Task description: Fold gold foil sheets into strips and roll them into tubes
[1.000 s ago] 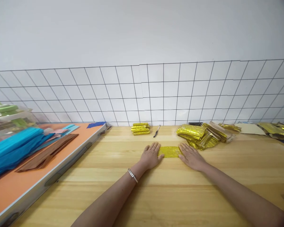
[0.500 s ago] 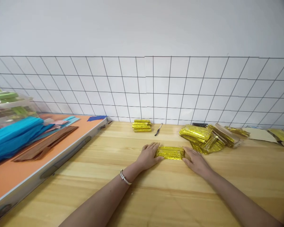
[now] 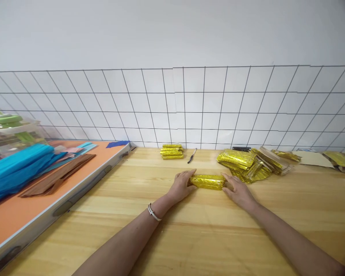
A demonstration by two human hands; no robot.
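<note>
Both hands (image 3: 181, 186) (image 3: 239, 190) grip the shiny gold foil bundle (image 3: 207, 182) by its ends; likely light, slippery, easily creased.

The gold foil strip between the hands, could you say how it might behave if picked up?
The gold foil strip looks crinkled and thin-skinned, so it may crease easily. Its glossy surface might slip a little.

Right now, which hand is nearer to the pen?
Left: the left hand is on the person's side of the pen; the right hand is farther away, off to the pen's right.
</note>
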